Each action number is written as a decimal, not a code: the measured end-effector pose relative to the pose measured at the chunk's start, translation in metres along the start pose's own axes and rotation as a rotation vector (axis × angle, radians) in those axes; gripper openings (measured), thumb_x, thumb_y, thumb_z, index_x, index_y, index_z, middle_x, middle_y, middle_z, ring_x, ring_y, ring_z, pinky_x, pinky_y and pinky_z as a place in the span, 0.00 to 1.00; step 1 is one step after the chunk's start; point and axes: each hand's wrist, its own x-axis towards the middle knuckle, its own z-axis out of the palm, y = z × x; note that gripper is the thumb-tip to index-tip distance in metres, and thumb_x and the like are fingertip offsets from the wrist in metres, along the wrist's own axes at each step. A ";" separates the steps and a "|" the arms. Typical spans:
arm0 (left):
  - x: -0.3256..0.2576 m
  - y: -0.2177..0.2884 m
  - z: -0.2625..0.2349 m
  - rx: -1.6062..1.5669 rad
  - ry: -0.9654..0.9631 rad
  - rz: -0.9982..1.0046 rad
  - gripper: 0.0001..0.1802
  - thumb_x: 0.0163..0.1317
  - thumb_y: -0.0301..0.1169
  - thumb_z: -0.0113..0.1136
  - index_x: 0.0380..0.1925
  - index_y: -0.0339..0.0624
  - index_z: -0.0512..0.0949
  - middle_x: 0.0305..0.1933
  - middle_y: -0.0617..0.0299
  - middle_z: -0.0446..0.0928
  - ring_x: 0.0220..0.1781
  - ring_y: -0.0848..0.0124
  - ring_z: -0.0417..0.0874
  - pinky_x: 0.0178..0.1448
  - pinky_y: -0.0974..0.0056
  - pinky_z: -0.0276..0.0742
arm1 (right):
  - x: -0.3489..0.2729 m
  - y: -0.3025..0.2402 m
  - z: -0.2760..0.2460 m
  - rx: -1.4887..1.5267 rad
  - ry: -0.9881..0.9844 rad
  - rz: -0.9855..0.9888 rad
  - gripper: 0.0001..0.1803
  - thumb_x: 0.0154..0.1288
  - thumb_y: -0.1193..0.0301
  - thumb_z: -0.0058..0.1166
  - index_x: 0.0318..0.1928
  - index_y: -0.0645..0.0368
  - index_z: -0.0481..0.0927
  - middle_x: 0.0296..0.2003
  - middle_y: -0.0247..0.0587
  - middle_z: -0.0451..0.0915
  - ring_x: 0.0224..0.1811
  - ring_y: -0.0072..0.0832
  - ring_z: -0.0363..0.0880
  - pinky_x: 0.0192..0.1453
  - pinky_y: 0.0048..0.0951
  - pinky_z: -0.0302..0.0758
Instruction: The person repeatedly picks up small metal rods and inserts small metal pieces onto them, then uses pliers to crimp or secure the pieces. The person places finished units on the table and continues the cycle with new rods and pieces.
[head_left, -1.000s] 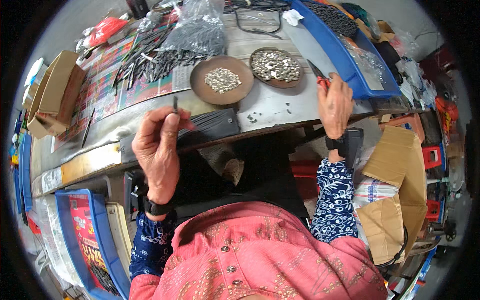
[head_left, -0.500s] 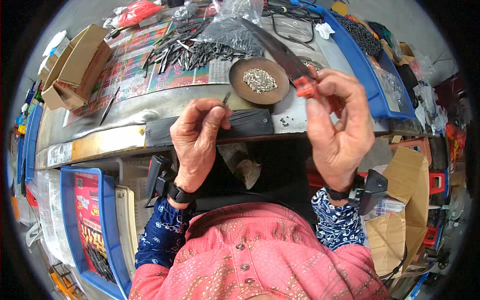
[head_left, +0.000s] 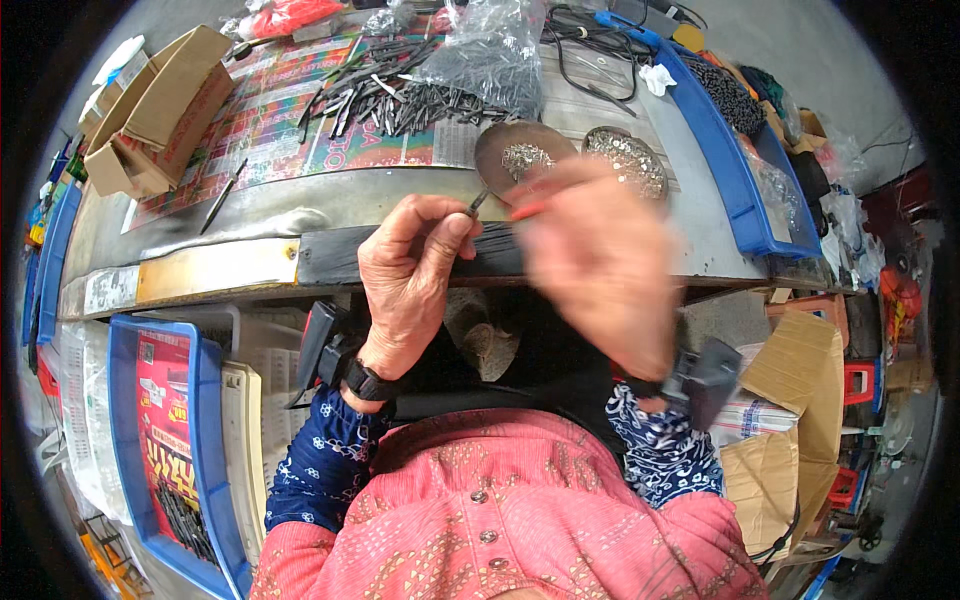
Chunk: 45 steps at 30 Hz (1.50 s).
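My left hand (head_left: 405, 280) is closed in a pinch over the table's front edge, with a thin dark strip (head_left: 478, 203) sticking out between thumb and forefinger. Just to the right, my right hand (head_left: 605, 265) is smeared by motion. It holds a red-handled tool (head_left: 532, 209) whose red part points toward the strip; its dark blade cannot be made out now. Behind the hands stands a round brown dish (head_left: 492, 160) with small metal pieces (head_left: 524, 158) in it, partly covered by my right hand. A second dish of small shiny parts (head_left: 627, 160) sits to its right.
Many black strips (head_left: 410, 108) lie heaped on printed sheeting, beside a clear plastic bag (head_left: 490, 65). One dark stick (head_left: 223, 200) lies apart at the left. A cardboard box (head_left: 165, 115) and a blue tray (head_left: 765, 225) flank the table; another blue tray (head_left: 210, 400) is lower left.
My right hand has swung left and inward with the red-handled tool, near the left hand. My left hand has shifted slightly right, still pinching the strip. The second dish is more exposed.
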 end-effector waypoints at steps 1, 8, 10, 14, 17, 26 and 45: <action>0.000 0.000 0.000 0.006 -0.006 0.005 0.03 0.66 0.23 0.57 0.36 0.34 0.77 0.31 0.65 0.78 0.30 0.80 0.74 0.36 0.75 0.71 | -0.002 0.001 0.002 -0.066 -0.087 0.003 0.07 0.55 0.74 0.61 0.34 0.62 0.79 0.36 0.46 0.77 0.37 0.40 0.77 0.43 0.34 0.76; 0.000 -0.003 0.001 -0.004 -0.001 0.012 0.02 0.66 0.22 0.58 0.36 0.34 0.77 0.31 0.64 0.78 0.29 0.80 0.73 0.35 0.76 0.71 | -0.010 -0.002 -0.023 0.034 0.130 0.089 0.07 0.63 0.77 0.53 0.40 0.68 0.79 0.44 0.46 0.79 0.45 0.28 0.78 0.52 0.26 0.72; 0.000 -0.002 0.001 -0.015 0.000 0.006 0.02 0.66 0.22 0.58 0.36 0.34 0.77 0.31 0.64 0.78 0.29 0.80 0.73 0.35 0.76 0.71 | -0.008 -0.001 -0.031 -0.013 0.219 0.029 0.08 0.63 0.75 0.55 0.39 0.68 0.79 0.43 0.48 0.78 0.44 0.31 0.77 0.50 0.27 0.72; 0.000 0.000 0.001 -0.010 -0.001 -0.011 0.02 0.66 0.23 0.58 0.36 0.34 0.77 0.31 0.64 0.78 0.29 0.80 0.73 0.35 0.76 0.71 | -0.015 0.010 -0.039 -0.151 0.273 0.051 0.10 0.60 0.72 0.61 0.36 0.67 0.78 0.38 0.50 0.78 0.38 0.41 0.78 0.44 0.31 0.74; 0.000 0.000 0.001 -0.024 -0.004 -0.009 0.02 0.66 0.22 0.57 0.36 0.34 0.77 0.30 0.64 0.78 0.29 0.81 0.73 0.35 0.76 0.71 | -0.032 0.026 -0.040 -0.206 0.259 0.120 0.09 0.61 0.73 0.60 0.36 0.67 0.77 0.37 0.48 0.78 0.37 0.39 0.77 0.43 0.29 0.73; 0.000 0.005 0.004 -0.084 0.044 -0.054 0.03 0.66 0.23 0.57 0.37 0.34 0.77 0.30 0.64 0.78 0.27 0.81 0.73 0.33 0.76 0.70 | -0.079 0.105 -0.056 -0.550 0.281 0.603 0.16 0.65 0.63 0.58 0.32 0.66 0.78 0.29 0.44 0.76 0.31 0.34 0.73 0.36 0.34 0.70; -0.016 0.029 0.021 0.150 -0.110 -0.232 0.05 0.69 0.24 0.54 0.37 0.33 0.76 0.26 0.65 0.76 0.23 0.83 0.69 0.27 0.78 0.65 | -0.092 0.146 -0.051 -1.015 0.170 0.570 0.15 0.58 0.60 0.61 0.39 0.58 0.81 0.44 0.45 0.75 0.49 0.43 0.71 0.48 0.48 0.69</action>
